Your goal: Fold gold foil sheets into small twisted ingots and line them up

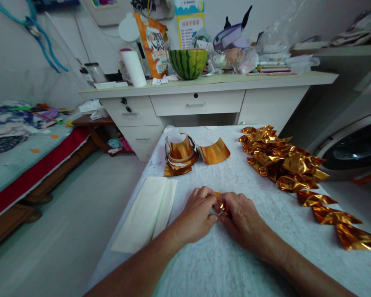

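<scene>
Near the middle of the cloth-covered table, my left hand (200,212) and my right hand (243,218) meet with bent fingers around a small piece of gold foil paper (222,205). Both hands pinch it, and most of it is hidden by the fingers. Beyond them lie curled gold foil sheets (181,153), with one curved sheet (215,152) just to their right. Pale folded paper (145,214) lies left of my left hand. On the right side is a pile of folded gold foil pieces (284,165), which trails toward the table's right edge.
Behind the table stands a white desk (198,102) with drawers. It bears a half watermelon (188,64), an orange snack bag (154,47) and a paper roll (133,68). A bed (34,152) is at the left and a washing machine (355,123) at the right.
</scene>
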The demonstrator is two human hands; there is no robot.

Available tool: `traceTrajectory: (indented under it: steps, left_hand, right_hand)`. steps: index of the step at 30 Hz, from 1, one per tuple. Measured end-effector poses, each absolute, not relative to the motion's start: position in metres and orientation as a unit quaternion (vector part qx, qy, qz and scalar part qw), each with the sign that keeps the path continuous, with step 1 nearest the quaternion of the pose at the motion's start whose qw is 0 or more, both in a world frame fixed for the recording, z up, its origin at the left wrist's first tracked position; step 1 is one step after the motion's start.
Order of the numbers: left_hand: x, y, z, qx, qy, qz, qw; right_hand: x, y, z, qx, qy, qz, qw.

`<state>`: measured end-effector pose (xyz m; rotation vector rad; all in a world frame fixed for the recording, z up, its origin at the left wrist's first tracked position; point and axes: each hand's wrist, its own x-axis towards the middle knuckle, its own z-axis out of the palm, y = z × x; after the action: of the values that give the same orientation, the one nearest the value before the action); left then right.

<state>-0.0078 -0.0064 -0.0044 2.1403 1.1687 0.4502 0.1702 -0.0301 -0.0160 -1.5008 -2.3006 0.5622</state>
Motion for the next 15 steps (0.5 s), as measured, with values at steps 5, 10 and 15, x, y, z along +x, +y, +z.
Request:
traceTrajectory:
  steps: [5, 10, 15]
  left_hand:
    - [-0.0098, -0.0065, -0.0048, 0.819, 0.442, 0.169, 0.326]
    - [-0.0101, -0.0049, -0.0058, 0.82, 0.435, 0.178, 0.326]
    - [-0.0106, -0.0057, -0.005, 0.819, 0.435, 0.178, 0.328]
  right_hand:
    - [0.1768, -0.0315, -0.0157, -0.493, -0.82, 0.218, 0.194]
    - [0.1763, -0.0329, -0.0139, -0.486, -0.824, 0.221, 0.19]
    - [0.1805, -0.0347, -0.0118, -0.478, -0.828, 0.222, 0.193]
